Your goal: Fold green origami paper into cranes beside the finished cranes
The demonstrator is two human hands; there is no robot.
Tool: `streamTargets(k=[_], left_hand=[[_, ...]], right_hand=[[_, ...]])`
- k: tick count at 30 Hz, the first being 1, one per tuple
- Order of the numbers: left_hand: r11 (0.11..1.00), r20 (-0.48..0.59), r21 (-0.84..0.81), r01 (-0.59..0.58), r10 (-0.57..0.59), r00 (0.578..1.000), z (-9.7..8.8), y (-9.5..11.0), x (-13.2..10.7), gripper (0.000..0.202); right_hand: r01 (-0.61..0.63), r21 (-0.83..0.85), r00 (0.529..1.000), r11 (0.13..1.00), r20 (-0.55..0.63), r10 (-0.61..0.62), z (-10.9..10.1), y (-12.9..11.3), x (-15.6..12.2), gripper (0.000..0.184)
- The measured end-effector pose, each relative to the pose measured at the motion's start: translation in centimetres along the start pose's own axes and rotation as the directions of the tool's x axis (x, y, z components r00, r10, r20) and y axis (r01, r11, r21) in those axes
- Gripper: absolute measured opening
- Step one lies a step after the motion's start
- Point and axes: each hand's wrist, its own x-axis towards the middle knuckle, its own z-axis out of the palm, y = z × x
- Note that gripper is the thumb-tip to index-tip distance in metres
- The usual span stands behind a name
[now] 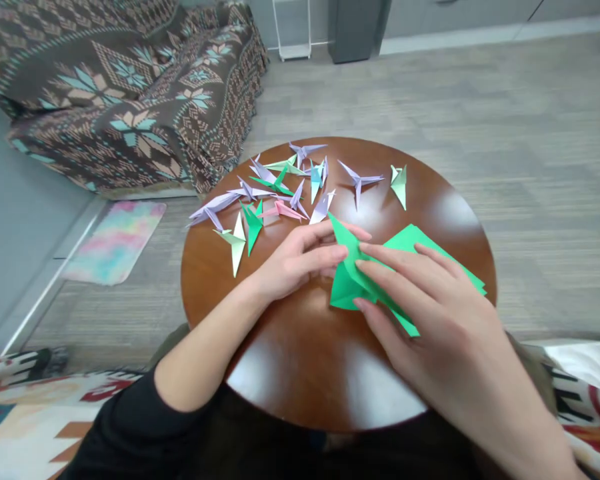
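Note:
A partly folded sheet of green origami paper [347,283] is held over the round table's middle, one pointed corner standing up. My left hand [307,257] pinches it at its left side, the thumb on top and the fingers behind. From the right, my right hand [430,300] grips the same sheet, fingertips on its face and thumb at its lower edge. Beneath and behind my right hand lies a stack of green paper [413,237], partly hidden by it. Beyond my left hand sit several folded paper cranes, among them a pink one [281,211] and a green one [253,223].
The brown round table [290,363] has a glossy top. A lilac crane [359,181] and a pale green crane [400,185] stand apart at the back right. A sofa with a patterned cover [180,100] is at the far left, near a pastel mat [117,243].

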Motion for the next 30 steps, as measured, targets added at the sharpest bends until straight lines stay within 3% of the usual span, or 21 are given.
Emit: streamTargets(k=[7,14,17,22,30], left_hand=[[0.961,0.021,-0.274,0.032,-0.027,0.999,0.6,-0.2,-0.1,0.052],[0.869,-0.161,-0.489,0.083,-0.183,0.97,0.3,-1.3,1.2,0.031],[0.812,-0.161,-0.57,0.127,-0.262,0.952,-0.4,-1.1,1.2,0.033],[0.814,-0.093,-0.554,0.172,-0.265,0.96,-0.4,-0.9,0.9,0.038],[0.848,-0.237,-0.516,0.119,-0.275,0.932,-0.5,-1.8,1.6,0.036]], right_hand=[[0.192,-0.029,0.981,0.981,0.041,-0.191,1.6,0.6,0.6,0.039],[0.289,0.051,0.957,0.956,-0.025,-0.288,3.2,2.8,0.9,0.048],[0.288,0.026,0.958,0.957,0.014,-0.288,3.4,3.5,1.0,0.045],[0.286,0.002,0.957,0.958,0.041,-0.286,4.0,3.6,1.0,0.039],[0.255,0.043,0.966,0.966,0.031,-0.257,3.7,3.5,0.8,0.027]])
